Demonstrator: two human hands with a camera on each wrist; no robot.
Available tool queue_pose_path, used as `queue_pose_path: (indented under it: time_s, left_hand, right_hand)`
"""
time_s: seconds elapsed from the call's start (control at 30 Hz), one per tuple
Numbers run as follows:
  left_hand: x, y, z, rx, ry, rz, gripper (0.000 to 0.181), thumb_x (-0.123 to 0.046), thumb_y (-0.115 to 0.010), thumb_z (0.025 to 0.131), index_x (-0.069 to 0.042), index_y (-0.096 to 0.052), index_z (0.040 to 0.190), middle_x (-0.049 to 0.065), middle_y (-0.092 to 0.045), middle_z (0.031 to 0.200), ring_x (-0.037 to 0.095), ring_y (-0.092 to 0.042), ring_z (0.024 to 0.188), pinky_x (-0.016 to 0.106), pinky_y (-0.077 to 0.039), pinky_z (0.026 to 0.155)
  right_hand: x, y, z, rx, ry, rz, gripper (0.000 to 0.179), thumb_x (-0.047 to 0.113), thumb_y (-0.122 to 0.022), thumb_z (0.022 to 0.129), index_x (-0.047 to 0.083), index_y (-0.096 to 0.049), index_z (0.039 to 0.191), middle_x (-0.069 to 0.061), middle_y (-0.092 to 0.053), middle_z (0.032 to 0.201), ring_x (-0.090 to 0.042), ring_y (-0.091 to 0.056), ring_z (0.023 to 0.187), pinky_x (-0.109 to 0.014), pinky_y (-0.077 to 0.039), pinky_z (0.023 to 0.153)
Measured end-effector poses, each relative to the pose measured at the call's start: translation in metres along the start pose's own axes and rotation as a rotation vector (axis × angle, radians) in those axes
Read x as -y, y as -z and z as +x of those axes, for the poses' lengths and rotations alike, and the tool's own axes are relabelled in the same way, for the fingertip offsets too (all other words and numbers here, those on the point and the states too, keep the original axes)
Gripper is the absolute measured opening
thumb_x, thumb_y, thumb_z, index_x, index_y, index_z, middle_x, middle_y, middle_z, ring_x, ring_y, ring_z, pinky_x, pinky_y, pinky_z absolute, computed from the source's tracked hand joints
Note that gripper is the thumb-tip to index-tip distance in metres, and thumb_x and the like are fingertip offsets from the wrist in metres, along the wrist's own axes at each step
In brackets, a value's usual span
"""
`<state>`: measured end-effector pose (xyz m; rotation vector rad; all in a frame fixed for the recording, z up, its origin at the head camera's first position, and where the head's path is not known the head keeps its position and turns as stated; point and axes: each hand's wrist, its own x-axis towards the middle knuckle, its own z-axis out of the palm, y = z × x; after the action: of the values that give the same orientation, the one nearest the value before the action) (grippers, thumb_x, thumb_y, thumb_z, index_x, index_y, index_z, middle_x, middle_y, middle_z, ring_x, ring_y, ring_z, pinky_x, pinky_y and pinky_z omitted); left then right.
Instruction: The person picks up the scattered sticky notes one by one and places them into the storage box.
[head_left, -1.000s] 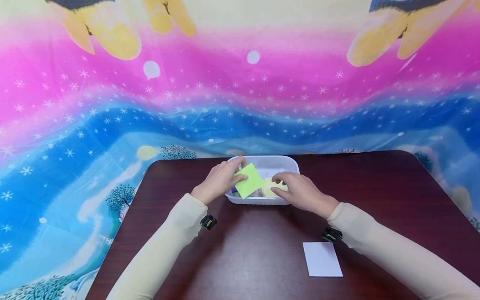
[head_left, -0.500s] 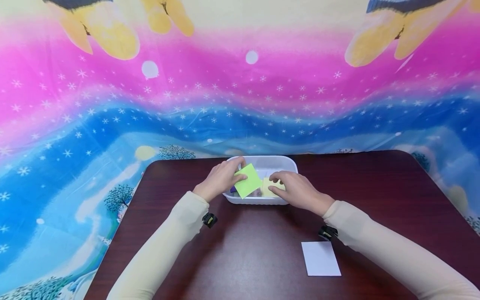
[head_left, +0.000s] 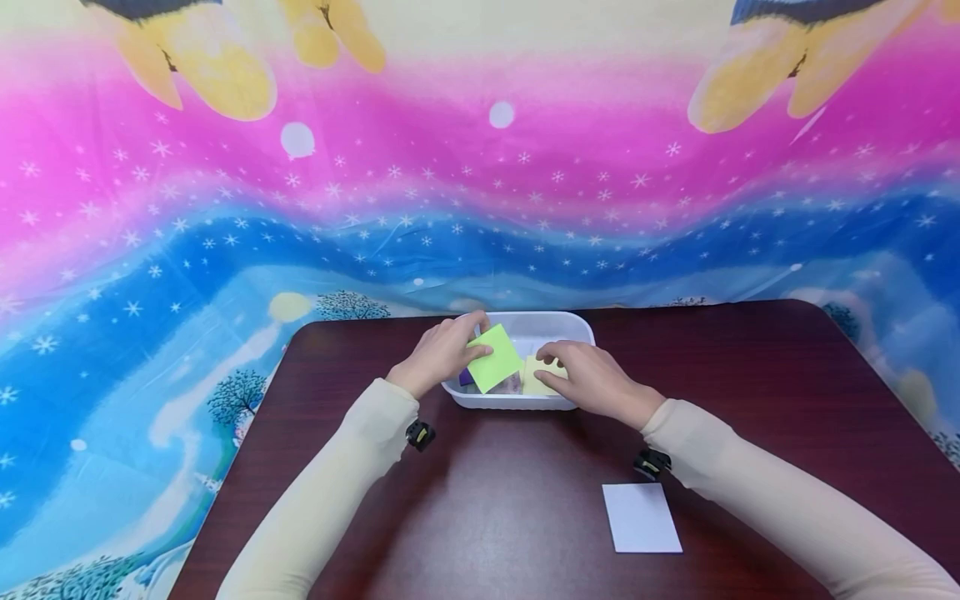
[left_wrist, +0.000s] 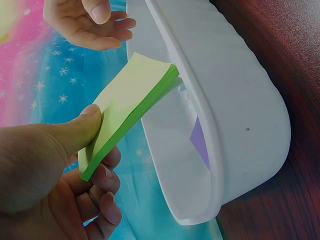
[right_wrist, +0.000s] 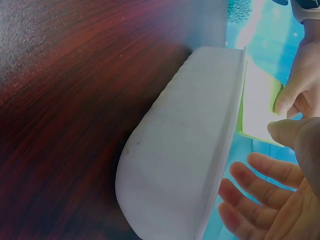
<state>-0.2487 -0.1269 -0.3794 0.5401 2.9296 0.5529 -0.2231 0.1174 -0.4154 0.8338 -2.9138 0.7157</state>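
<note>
Between thumb and fingers, my left hand [head_left: 442,354] pinches a bright green sticky note pad [head_left: 497,360], tilted over the left part of a white plastic basket [head_left: 517,402]. The left wrist view shows the thickness of the pad [left_wrist: 130,110] along its green edge. My right hand [head_left: 596,375] hovers at the basket's right side with loosely bent fingers [right_wrist: 260,187] and nothing between them. Under it, a pale yellow pad [head_left: 533,380] lies in the basket, partly covered by the hand. A purple piece [left_wrist: 200,142] shows inside at the left end.
A white square pad [head_left: 642,518] lies on the dark red-brown table [head_left: 465,500], near the right forearm. Behind the table's far edge hangs a colourful printed cloth [head_left: 480,183]. Each wrist carries a small black camera [head_left: 421,435].
</note>
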Motion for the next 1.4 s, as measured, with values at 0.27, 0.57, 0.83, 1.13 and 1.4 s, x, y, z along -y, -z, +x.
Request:
queue_pose_path:
  time_s: [0.27,0.57,0.83,1.13,1.4]
  left_hand:
    - [0.005,-0.003,0.003,0.017,0.019,-0.036,0.028,-0.032,-0.067,0.098,-0.019,-0.058,0.121,0.002,-0.069,0.099,0.017,-0.059,0.073,0.032,-0.046,0.065]
    - [0.010,-0.015,0.009,0.030,0.045,-0.041,0.023,-0.030,-0.070,0.096,-0.018,-0.059,0.111,0.001,-0.068,0.097,0.018,-0.058,0.075,0.031,-0.044,0.063]
    - [0.010,-0.018,0.010,0.032,0.031,-0.026,0.024,-0.029,-0.070,0.096,-0.016,-0.060,0.113,0.001,-0.068,0.103,0.018,-0.057,0.082,0.034,-0.046,0.071]
    - [0.010,-0.024,0.013,0.062,0.021,-0.020,0.026,-0.029,-0.070,0.096,-0.016,-0.060,0.115,0.000,-0.064,0.113,0.018,-0.056,0.091,0.036,-0.049,0.077]
    - [0.012,-0.029,0.014,0.068,0.013,0.005,0.023,-0.029,-0.071,0.095,-0.016,-0.058,0.109,0.002,-0.063,0.107,0.020,-0.055,0.089,0.035,-0.047,0.076]
  right_hand:
    - [-0.001,-0.002,0.002,0.001,-0.008,-0.001,0.033,0.030,-0.069,0.096,0.006,-0.072,0.119,-0.008,-0.076,0.108,-0.023,-0.071,0.098,-0.045,-0.058,0.085]
    - [-0.001,-0.005,0.003,0.021,-0.019,0.007,0.034,0.030,-0.069,0.096,0.006,-0.072,0.120,-0.008,-0.076,0.109,-0.023,-0.071,0.100,-0.045,-0.058,0.085]
    - [0.001,-0.007,0.007,0.023,-0.014,0.005,0.032,0.030,-0.069,0.096,0.007,-0.072,0.119,-0.008,-0.076,0.109,-0.023,-0.071,0.100,-0.044,-0.058,0.084]
    - [-0.001,-0.010,0.009,0.020,0.006,0.016,0.030,0.028,-0.069,0.096,0.006,-0.073,0.116,-0.008,-0.076,0.107,-0.022,-0.072,0.095,-0.043,-0.058,0.082]
    - [-0.003,-0.012,0.011,0.036,-0.016,0.013,0.031,0.030,-0.068,0.097,0.007,-0.073,0.116,-0.008,-0.076,0.106,-0.021,-0.072,0.095,-0.042,-0.058,0.081]
